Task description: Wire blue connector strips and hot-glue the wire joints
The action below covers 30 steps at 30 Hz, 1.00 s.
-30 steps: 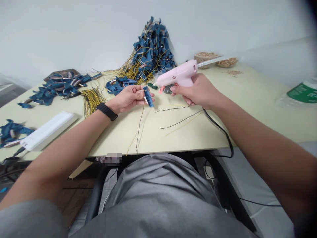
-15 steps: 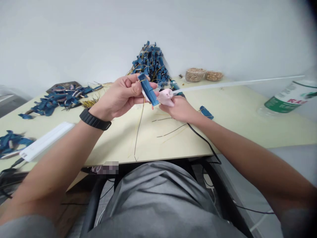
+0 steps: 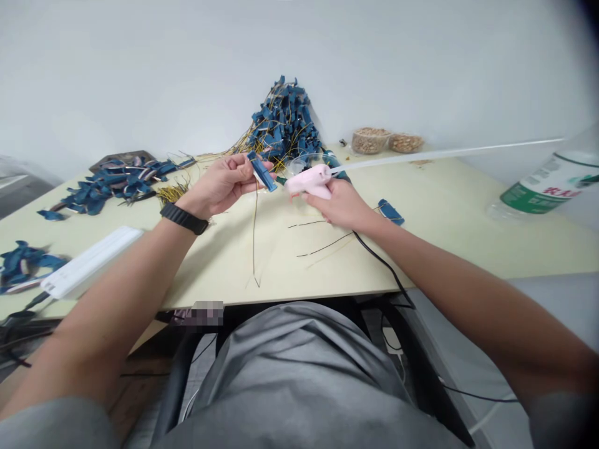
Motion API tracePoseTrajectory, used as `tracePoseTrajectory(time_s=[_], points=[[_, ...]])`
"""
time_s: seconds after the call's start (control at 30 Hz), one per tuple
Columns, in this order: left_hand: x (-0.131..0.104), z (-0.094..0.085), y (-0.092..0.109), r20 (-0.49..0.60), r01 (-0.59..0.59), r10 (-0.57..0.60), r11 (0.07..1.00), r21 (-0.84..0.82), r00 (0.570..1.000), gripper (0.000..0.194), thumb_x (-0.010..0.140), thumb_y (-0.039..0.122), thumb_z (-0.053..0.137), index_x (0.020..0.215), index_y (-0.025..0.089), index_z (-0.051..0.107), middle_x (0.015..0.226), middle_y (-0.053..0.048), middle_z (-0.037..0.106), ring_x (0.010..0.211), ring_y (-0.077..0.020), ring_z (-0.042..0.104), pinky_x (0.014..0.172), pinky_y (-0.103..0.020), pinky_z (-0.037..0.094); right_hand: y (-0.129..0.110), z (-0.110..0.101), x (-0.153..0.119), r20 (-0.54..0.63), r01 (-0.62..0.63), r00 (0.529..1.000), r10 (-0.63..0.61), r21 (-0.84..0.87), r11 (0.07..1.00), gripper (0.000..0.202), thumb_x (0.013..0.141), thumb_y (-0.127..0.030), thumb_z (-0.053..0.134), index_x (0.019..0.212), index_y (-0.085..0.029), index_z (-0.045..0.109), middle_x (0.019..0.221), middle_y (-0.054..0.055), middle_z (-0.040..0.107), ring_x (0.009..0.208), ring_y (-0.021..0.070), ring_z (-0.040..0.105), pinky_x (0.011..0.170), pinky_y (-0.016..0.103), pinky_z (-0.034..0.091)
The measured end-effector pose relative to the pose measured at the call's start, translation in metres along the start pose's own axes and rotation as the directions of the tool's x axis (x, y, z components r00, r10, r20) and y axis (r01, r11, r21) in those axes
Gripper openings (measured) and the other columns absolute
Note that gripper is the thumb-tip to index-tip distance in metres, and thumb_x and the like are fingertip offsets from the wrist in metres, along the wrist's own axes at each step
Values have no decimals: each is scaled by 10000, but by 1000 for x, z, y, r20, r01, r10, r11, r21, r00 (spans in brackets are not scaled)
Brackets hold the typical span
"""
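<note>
Between the fingers of my left hand (image 3: 224,184) is a small blue plastic part (image 3: 262,171), tilted, with thin dark and yellow wires hanging from it toward the table. My right hand (image 3: 344,202) is wrapped round the handle of a pink glue gun (image 3: 309,179). A long whitish glue stick (image 3: 444,153) sticks out of its back to the right. The gun's front points left at the blue part, with a small gap between them. Another blue part (image 3: 391,212) lies on the table just beyond my right wrist.
A tall heap of blue parts with yellow wires (image 3: 287,121) stands at the back of the table (image 3: 449,231). More blue parts (image 3: 116,181) and a white power strip (image 3: 93,262) lie left. Two tubs of nuts (image 3: 369,141) and a bottle (image 3: 538,190) are right.
My left hand has drawn the blue part left and slightly away from the glue gun, opening a gap. The gun's pink body now shows more fully, its front turned left.
</note>
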<state>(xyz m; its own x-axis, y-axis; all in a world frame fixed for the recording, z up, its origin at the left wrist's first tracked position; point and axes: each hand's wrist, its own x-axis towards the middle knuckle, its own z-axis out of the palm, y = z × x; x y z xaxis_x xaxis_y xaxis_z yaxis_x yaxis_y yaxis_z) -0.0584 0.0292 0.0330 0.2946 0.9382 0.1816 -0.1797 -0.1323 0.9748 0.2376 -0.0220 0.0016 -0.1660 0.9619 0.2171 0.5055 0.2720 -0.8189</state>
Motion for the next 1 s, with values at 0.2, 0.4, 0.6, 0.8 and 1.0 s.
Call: tracePoseTrajectory(time_s=[0.2, 0.4, 0.6, 0.8, 1.0], points=[[9, -23, -35, 26, 81, -82, 997, 19, 996, 171, 1099, 164, 970, 1021, 170, 819, 1274, -158, 972, 1231, -271, 974, 1128, -349, 810, -2, -3, -2, -27, -22, 999, 22, -13, 1000, 199, 1071, -409, 885, 1032, -234, 797, 700, 26, 696, 647, 247, 664, 655, 407, 519], [11, -21, -40, 93, 60, -56, 998, -36, 994, 197, 1049, 164, 1040, 1029, 152, 845, 1159, -118, 971, 1042, -220, 978, 935, -256, 807, -3, -2, -1, 6, -83, 997, 83, -4, 997, 225, 1103, -390, 874, 982, -240, 758, 694, 28, 705, 602, 245, 649, 626, 414, 504], [10, -17, -35, 78, 31, -28, 998, -46, 997, 303, 1054, 279, 1082, 1039, 168, 800, 1178, -110, 967, 1226, -293, 978, 1159, -394, 801, 3, 5, 4, -6, -2, 1000, 2, -96, 995, 230, 1071, -360, 868, 916, -209, 791, 831, 46, 775, 830, 251, 715, 780, 372, 512], [5, -8, -35, 194, -9, 18, 999, -51, 981, 441, 914, 378, 1204, 1104, 169, 866, 1231, -108, 981, 1148, -283, 975, 1120, -407, 802, 6, 8, 7, -7, -40, 999, 39, -151, 988, 244, 1106, -384, 867, 956, -200, 811, 939, 80, 835, 880, 271, 742, 763, 376, 479], [-5, 16, -43, 343, 23, -8, 999, -40, 939, 632, 810, 564, 1253, 1126, 145, 900, 1178, -163, 977, 1205, -337, 971, 1161, -452, 758, 17, 15, 11, 21, -2, 1000, 5, -138, 990, 345, 1189, -507, 810, 1084, -185, 875, 1045, 100, 897, 918, 284, 795, 763, 382, 481]])
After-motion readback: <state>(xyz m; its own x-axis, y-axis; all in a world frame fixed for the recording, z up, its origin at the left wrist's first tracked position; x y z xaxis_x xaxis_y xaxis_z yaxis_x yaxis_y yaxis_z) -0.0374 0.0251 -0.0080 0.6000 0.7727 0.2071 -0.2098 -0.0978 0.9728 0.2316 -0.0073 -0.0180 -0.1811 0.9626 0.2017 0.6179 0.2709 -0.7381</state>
